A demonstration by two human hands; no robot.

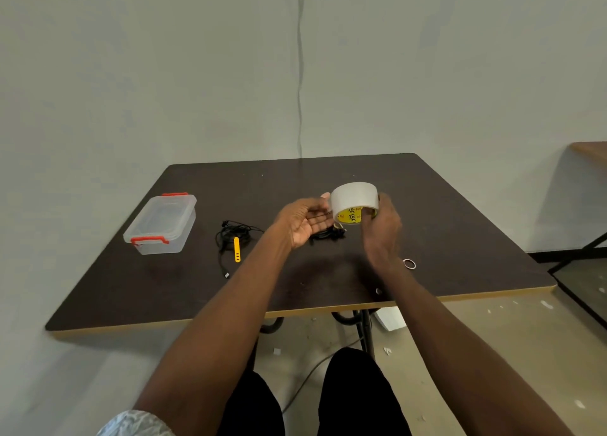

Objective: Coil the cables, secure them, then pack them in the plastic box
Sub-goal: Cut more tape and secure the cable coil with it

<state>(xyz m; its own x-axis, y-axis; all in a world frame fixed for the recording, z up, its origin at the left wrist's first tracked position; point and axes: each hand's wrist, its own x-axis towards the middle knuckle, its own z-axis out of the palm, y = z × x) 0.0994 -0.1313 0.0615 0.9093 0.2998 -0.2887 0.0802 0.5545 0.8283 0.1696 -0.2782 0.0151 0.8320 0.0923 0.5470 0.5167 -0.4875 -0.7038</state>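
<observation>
I am watching the right hand (382, 227) gripping a roll of tape (354, 202), its fingers curling around the roll's near side and holding it up above the desk (460, 232). The left hand (303, 220) is lying open, palm turned up, with its fingertips touching the left side of the roll. Directly beneath the two hands, a dark coiled cable (326, 233) is lying on the desk, partly hidden by them. A second black cable (235, 233) is sitting in a loose bundle to the left of the left hand, one end trailing toward the near edge, and a yellow strap (236, 249) is lying across it. Farther left, well apart from the hands, the plastic box (161, 223) is standing with its lid on and red clasps at both ends. A rubber band (409, 263) is lying just beside the right wrist. The desk is dark with a pale edge, standing against a plain pale wall where a thin cord (299, 74) is hanging down from above. Small white scraps are littering the floor (492, 337).
</observation>
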